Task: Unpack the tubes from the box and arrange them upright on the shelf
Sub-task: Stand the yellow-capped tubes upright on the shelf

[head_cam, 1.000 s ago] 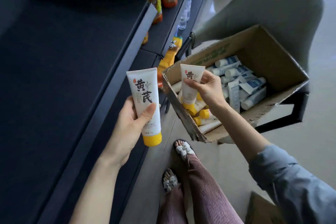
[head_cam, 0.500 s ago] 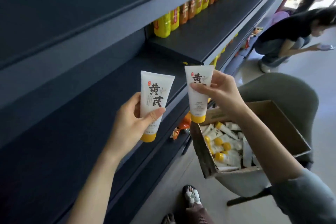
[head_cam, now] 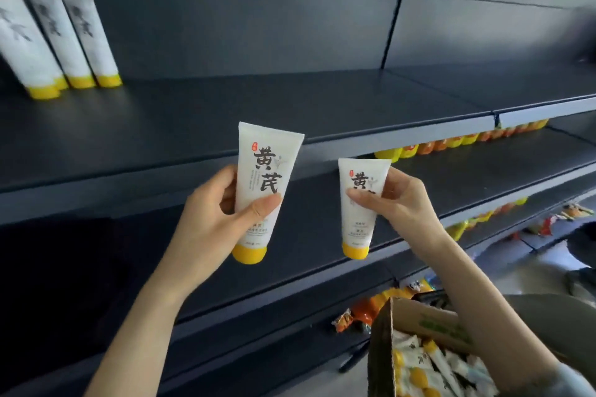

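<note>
My left hand (head_cam: 213,216) grips a white tube with a yellow cap (head_cam: 263,184), cap down, in front of the dark shelf (head_cam: 290,106). My right hand (head_cam: 400,200) pinches a second, smaller-looking tube of the same kind (head_cam: 359,213), also cap down, a little lower and to the right. Three or more matching tubes (head_cam: 64,42) stand upright on their caps at the far left of the top shelf. The cardboard box (head_cam: 383,338) sits at the bottom right with several more tubes lying inside.
Lower shelves run to the right, with a row of yellow and orange bottles (head_cam: 451,142) under the top shelf and snack packets (head_cam: 358,316) near the box. The grey chair (head_cam: 554,303) that bears the box shows at the right edge.
The view has swung up from the box to the shelf. Both hands have risen with their tubes toward the top shelf, and the standing tubes at left have come into view.
</note>
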Action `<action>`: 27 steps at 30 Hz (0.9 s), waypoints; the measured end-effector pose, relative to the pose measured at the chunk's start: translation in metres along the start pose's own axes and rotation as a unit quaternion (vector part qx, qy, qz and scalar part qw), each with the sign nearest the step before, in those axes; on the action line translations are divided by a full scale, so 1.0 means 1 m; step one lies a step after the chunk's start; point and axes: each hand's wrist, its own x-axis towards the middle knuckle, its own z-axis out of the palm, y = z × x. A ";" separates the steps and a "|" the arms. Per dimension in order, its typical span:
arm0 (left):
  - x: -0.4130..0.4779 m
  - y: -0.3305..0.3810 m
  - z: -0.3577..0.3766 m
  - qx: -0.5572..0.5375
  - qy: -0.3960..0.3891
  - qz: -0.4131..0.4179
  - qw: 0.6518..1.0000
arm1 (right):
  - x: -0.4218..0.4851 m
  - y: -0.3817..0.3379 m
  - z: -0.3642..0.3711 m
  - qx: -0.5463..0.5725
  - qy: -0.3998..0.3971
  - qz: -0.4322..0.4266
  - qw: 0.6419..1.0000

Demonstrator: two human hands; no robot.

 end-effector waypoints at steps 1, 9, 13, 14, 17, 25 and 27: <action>-0.005 0.005 -0.003 -0.002 0.018 0.003 1.000 | 0.003 -0.006 0.003 0.007 -0.014 -0.008 1.000; -0.036 0.041 -0.049 -0.011 0.145 0.041 0.989 | 0.021 -0.050 0.047 0.050 -0.101 -0.046 0.993; -0.041 0.054 -0.086 -0.002 0.172 0.066 0.983 | 0.029 -0.072 0.081 0.079 -0.127 -0.064 0.987; -0.042 0.057 -0.097 0.004 0.181 0.071 0.981 | 0.032 -0.079 0.092 0.086 -0.131 -0.070 0.985; -0.044 0.065 -0.139 0.027 0.205 0.082 0.975 | 0.043 -0.099 0.131 0.103 -0.137 -0.089 0.981; -0.044 0.079 -0.246 0.106 0.247 0.087 0.959 | 0.064 -0.131 0.237 0.131 -0.153 -0.117 0.973; -0.044 0.079 -0.265 0.128 0.254 0.082 0.955 | 0.069 -0.133 0.257 0.136 -0.152 -0.110 0.973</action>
